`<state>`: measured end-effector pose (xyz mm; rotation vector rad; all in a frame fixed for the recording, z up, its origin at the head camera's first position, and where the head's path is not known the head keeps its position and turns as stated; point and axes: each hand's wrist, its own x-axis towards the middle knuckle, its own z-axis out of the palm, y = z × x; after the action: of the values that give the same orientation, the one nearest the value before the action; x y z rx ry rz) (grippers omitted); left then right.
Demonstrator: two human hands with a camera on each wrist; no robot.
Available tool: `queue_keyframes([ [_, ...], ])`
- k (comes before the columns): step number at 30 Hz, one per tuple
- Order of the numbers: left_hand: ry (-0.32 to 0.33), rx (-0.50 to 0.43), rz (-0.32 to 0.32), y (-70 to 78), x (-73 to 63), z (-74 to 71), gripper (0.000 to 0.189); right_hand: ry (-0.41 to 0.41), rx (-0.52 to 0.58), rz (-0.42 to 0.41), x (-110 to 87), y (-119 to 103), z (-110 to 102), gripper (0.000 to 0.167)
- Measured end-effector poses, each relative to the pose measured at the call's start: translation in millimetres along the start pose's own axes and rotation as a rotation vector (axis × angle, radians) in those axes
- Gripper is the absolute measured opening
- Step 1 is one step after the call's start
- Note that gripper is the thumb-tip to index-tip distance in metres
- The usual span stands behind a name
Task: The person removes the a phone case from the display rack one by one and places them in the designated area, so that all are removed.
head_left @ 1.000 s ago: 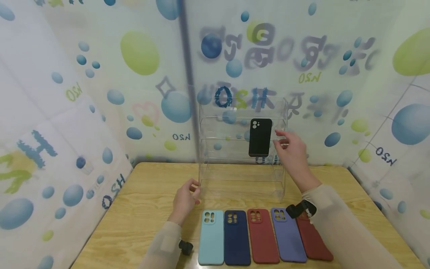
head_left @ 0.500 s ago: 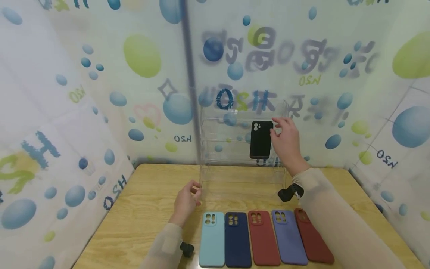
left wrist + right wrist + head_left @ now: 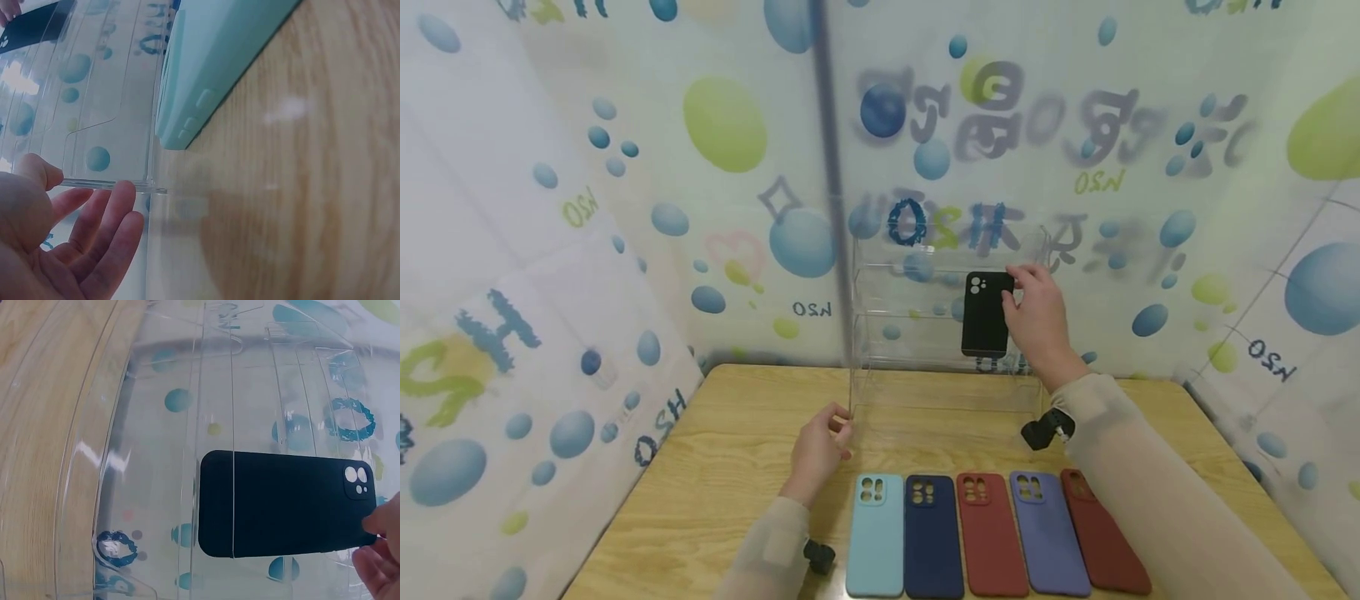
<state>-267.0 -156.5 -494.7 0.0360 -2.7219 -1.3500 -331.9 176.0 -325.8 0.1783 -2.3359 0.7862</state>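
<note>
A black phone case (image 3: 986, 315) stands upright in a clear acrylic tiered display rack (image 3: 947, 407), its lower end behind a transparent front lip in the right wrist view. My right hand (image 3: 1039, 321) pinches the case at its upper right corner; in the right wrist view, the thumb lies on its face near the camera cutout and the other fingers are at its edge. My left hand (image 3: 820, 446) holds the rack's left side edge near the table, with thumb and fingers on either side of the clear panel in the left wrist view.
Several phone cases lie in a row before the rack: light blue (image 3: 876, 537), navy (image 3: 933, 537), red (image 3: 994, 537), purple (image 3: 1050, 533) and dark red (image 3: 1105, 533), partly behind the right sleeve. A bubble-patterned curtain (image 3: 722, 233) surrounds the wooden table (image 3: 715, 467).
My right hand has moved up and left from beside the black case to its upper right corner and taken hold of it. The left hand stays on the rack's edge.
</note>
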Motion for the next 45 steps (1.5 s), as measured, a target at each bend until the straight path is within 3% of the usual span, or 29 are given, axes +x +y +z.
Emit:
queue_keyframes([
  [13,-0.010,-0.022,0.002,0.7,-2.7,-2.9,0.014,0.041,0.132,-0.007,-5.7,9.5,-3.6,0.030],
  [20,-0.011,-0.016,-0.005,3.9,-1.8,-1.8,0.014,0.043,0.191,0.012,-7.9,15.8,-16.0,0.025],
  [33,-0.014,-0.017,-0.032,2.4,-2.9,-2.4,0.015,0.023,0.189,0.016,-15.3,9.4,-28.3,0.026],
  [38,-0.009,-0.013,-0.025,2.4,-1.9,-2.2,0.016,0.054,0.217,0.045,-14.8,6.1,-36.8,0.026],
  [45,-0.004,-0.001,-0.015,2.8,-1.3,-0.3,0.012,0.032,0.240,0.051,-23.2,7.9,-43.1,0.027],
])
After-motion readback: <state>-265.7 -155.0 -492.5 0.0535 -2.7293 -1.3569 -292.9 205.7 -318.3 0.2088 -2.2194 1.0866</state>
